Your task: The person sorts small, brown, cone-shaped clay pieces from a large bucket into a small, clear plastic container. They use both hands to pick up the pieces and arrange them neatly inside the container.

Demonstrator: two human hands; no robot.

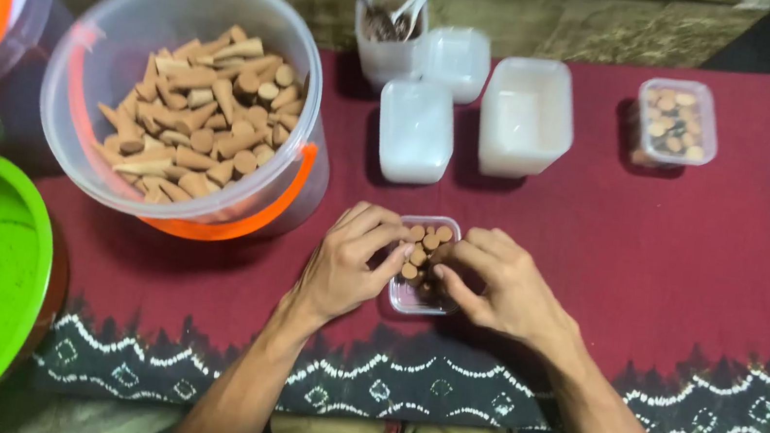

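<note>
Both my forearms come up from the bottom edge and angle in toward each other, bare to the elbow, so my hands end up almost meeting in the middle. My left hand (348, 263) is palm down, knuckles up, fingers curled over with the tips pointing right and the thumb tucked underneath. My right hand (497, 285) mirrors it, wrist bent a little, fingers bunched and pinching toward the left. The fingertips of both sit really close together.
</note>
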